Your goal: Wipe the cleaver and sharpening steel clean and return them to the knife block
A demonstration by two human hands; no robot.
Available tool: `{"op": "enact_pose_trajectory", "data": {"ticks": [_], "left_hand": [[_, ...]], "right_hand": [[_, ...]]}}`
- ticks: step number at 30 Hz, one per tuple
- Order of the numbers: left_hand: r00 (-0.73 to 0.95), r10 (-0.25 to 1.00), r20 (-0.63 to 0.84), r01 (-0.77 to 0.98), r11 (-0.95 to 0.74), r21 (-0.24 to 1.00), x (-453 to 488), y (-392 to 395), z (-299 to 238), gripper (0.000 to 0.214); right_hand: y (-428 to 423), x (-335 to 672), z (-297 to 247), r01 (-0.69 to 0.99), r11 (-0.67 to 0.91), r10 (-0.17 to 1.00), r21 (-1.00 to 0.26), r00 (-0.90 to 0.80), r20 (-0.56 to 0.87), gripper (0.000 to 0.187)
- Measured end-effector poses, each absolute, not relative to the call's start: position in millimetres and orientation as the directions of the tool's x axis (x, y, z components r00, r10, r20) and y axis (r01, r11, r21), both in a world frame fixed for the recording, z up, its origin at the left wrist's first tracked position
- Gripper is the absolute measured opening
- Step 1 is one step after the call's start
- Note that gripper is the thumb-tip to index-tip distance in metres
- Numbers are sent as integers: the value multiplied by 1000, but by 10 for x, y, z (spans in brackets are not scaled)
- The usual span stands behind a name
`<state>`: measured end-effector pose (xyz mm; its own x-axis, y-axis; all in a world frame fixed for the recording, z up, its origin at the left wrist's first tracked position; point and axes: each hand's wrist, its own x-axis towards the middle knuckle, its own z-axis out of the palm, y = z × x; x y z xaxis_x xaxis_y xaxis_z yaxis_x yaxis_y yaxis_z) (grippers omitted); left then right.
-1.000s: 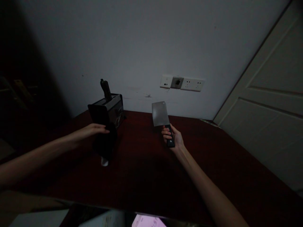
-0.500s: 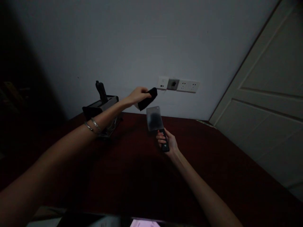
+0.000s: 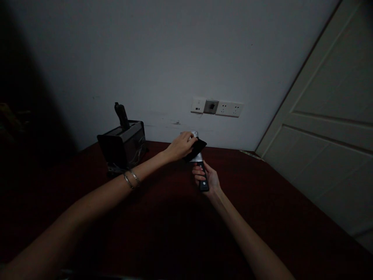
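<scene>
A cleaver [image 3: 204,182] with a black riveted handle is in my right hand [image 3: 212,179], fingers wrapped round the grip and blade pointing away from me. Across the blade lies a dark, flat piece that looks like a black cloth [image 3: 198,147], pinched in my left hand [image 3: 181,146]. It covers most of the blade; only the top edge and the strip near the handle show. Left of my hands stands a dark knife block [image 3: 132,142] with a black-handled tool [image 3: 121,116] sticking up from its top.
The dark red tabletop [image 3: 171,217] runs back to a pale wall [image 3: 163,58]. A row of sockets [image 3: 229,109] sits on the wall behind the cleaver. To the right is a white panelled door [image 3: 326,128]. The far left is too dark to make out.
My left hand has brought the black cloth down and right, from above the cleaver onto its blade. My right hand keeps its grip almost in place. The view has shifted slightly.
</scene>
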<state>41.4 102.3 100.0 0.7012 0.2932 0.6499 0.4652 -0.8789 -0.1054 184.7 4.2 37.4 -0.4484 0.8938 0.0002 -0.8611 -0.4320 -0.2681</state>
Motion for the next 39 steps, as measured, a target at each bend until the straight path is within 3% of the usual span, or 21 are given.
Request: {"op": "enact_pose_trajectory", "data": {"ticks": [2,4,15,22,28,34,39], "left_hand": [[808,185,560,383,-887,-260,399,989,965,33],[864,147,482,323,-895,-306,390,957,922,36],[813,432,391,557,-772,-306,427,1040,974,57],[863,374,340,480,-816,-321,515,862,875,58],[778,518,355,614,-745,-260,527,993,982,60],[857,398,326,495,-812,-310,557,860,916,61],[774,533,342,623,-740,-254,597,1030,1021,62]], "right_hand": [[45,1856,371,-858,-437,888,-271,-460,25,24],[55,1864,360,-854,-441,880,-276,-472,51,23],[88,1855,305,-813,-462,841,-355,-529,116,31],[121,1881,266,-821,-432,857,-373,-503,115,38],[110,1857,259,-788,-441,836,-429,-534,122,36],[134,1883,256,-805,-393,861,-444,-492,130,38],[92,1843,256,-795,-414,852,-443,-510,119,41]]}}
